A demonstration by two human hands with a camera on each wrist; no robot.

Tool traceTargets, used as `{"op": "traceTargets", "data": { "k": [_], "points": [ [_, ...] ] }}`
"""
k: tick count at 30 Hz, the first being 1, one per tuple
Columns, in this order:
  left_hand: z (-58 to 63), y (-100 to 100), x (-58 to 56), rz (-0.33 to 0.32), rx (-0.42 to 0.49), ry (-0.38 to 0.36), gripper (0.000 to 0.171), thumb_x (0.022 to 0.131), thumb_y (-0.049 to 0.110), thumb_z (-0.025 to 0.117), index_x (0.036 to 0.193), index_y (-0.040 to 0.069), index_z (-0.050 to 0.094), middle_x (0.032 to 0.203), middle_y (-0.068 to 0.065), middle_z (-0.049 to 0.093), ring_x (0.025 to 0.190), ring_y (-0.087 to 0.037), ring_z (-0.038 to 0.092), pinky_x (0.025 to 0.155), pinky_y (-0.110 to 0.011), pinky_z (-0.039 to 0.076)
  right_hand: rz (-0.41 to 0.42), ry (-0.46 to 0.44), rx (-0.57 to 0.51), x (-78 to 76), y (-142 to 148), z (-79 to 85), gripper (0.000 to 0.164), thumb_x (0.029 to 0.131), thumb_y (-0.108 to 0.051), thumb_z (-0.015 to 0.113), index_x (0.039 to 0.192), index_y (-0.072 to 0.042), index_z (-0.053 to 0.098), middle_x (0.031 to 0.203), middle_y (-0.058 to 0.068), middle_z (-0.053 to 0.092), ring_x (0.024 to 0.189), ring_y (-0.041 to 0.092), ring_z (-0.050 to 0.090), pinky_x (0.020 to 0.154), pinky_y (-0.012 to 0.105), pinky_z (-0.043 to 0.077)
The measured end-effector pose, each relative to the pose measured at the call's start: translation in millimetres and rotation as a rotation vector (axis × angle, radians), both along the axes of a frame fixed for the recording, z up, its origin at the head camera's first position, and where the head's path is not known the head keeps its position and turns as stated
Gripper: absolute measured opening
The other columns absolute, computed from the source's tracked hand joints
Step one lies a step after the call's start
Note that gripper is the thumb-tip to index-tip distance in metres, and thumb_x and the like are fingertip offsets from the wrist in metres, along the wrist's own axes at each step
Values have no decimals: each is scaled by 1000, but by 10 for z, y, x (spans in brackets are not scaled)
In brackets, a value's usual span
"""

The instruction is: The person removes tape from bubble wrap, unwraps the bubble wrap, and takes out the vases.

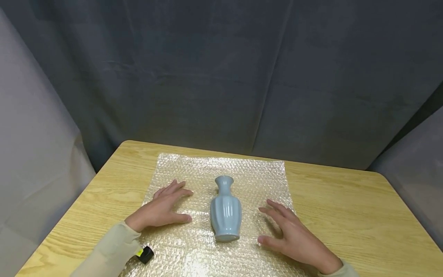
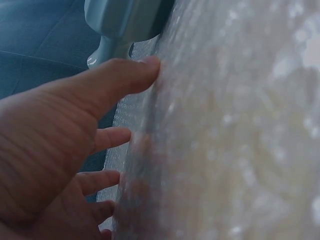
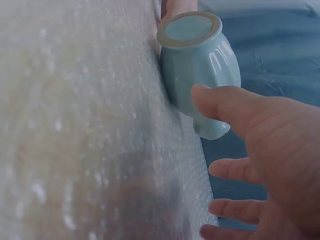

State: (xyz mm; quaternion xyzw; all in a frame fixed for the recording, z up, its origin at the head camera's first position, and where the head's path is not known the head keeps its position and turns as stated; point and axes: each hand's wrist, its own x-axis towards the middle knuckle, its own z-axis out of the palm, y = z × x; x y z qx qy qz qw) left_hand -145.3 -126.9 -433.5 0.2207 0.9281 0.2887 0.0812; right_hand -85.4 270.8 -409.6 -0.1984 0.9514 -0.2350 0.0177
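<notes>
A pale blue ribbed vase (image 1: 226,213) lies on its side on a sheet of bubble wrap (image 1: 197,167), its mouth toward the far edge and its foot toward me. To its left, my left hand (image 1: 160,209) is spread over the wrap, apart from the vase. On the other side my right hand (image 1: 292,234) has its fingers spread, also apart from the vase and holding nothing. The right wrist view shows the unglazed ring of the vase's foot (image 3: 190,29). In the left wrist view, the left thumb (image 2: 125,77) and fingertips are near or on the wrap; contact is unclear.
Beneath the wrap is a wooden table (image 1: 346,200) with rounded corners. A dark curtain (image 1: 221,77) hangs behind it, and grey cloth (image 1: 34,134) stands at the left. A small black object with a yellow mark (image 1: 145,255) sits by the left sleeve.
</notes>
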Motion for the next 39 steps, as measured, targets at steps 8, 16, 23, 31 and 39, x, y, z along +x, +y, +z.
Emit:
{"op": "traceTargets", "data": {
  "k": [8, 16, 23, 31, 39],
  "points": [
    [53, -14, -10, -2, -7, -1, 75, 85, 52, 79, 147, 19, 55, 170, -19, 28, 160, -48, 13, 124, -73, 13, 2, 72, -8, -26, -58, 40, 69, 89, -58, 75, 144, -22, 58, 153, 11, 54, 137, 40, 55, 103, 66, 50],
    [24, -18, -13, 6, -2, 1, 75, 84, 52, 80, 147, 19, 55, 170, -20, 29, 160, -48, 13, 124, -74, 12, -42, 63, -78, -79, -113, 67, 68, 91, -50, 76, 147, -20, 53, 137, 2, 63, 118, 24, 68, 89, 46, 60],
    [8, -23, 12, 14, 10, -3, 76, 84, 51, 81, 147, 18, 55, 170, -21, 29, 160, -49, 14, 123, -74, 11, -52, 107, -180, -153, -177, 56, 60, 94, -45, 75, 144, -20, 54, 137, 3, 66, 115, 20, 69, 92, 45, 60],
    [-18, -20, 10, 5, 13, -1, 74, 85, 52, 80, 147, 18, 55, 169, -20, 30, 160, -48, 14, 124, -73, 13, -60, 87, -267, -210, -302, 87, 53, 96, -42, 74, 141, -22, 54, 127, 4, 69, 112, 21, 69, 93, 43, 60],
    [-34, 14, 0, -3, 28, -6, 75, 84, 51, 80, 147, 18, 55, 169, -20, 30, 160, -48, 14, 124, -74, 11, -49, 66, -295, -251, -359, 109, 51, 96, -40, 74, 140, -22, 54, 125, 7, 69, 108, 22, 71, 90, 39, 61]
  ]
}}
